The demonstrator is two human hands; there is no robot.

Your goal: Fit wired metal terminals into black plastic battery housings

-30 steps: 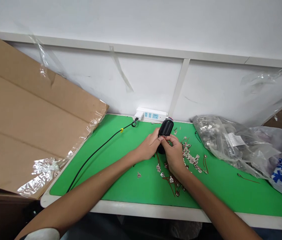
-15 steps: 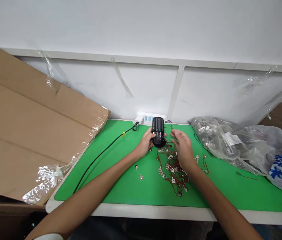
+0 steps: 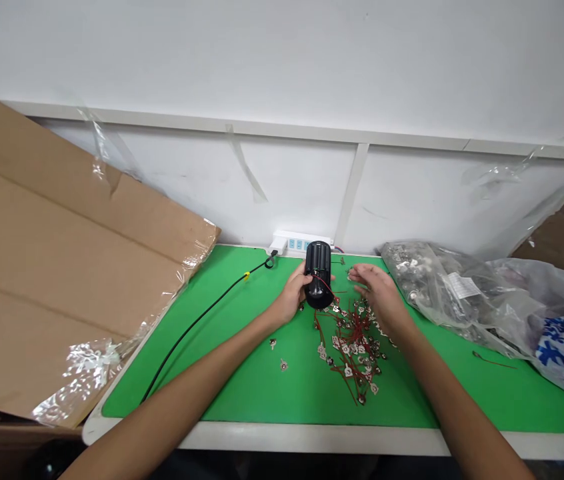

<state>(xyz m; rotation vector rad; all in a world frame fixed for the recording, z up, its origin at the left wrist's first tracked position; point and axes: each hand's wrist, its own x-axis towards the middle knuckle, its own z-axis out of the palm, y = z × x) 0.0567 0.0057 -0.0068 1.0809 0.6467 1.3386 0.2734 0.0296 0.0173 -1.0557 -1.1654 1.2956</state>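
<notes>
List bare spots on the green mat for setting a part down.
Bare: green mat between black cable and left forearm; also between right forearm and plastic bags, bar two stray wires. Crowded: between the forearms, right of and nearer than the black case, where metal pieces and red wires lie.

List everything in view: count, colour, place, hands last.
Battery casing: one, black, in left hand
Metal contacts: many, silver, on table
Thin wires: many, reddish, among contacts
Power strip: one, white, table's back edge
Plug adapter: one, white, strip's left end
Cable: one, black, table's left
Cable tag: one, yellow, on cable
Plastic bags: two, translucent, table's right
Cardboard pieces: two, brown, left and right
Table: one, green with white edge, below
Wall: one, white, behind
Tape: several, clear, wall and cardboard
Left hand: one, bare, holding casing
Right hand: one, bare, right of casing
</notes>
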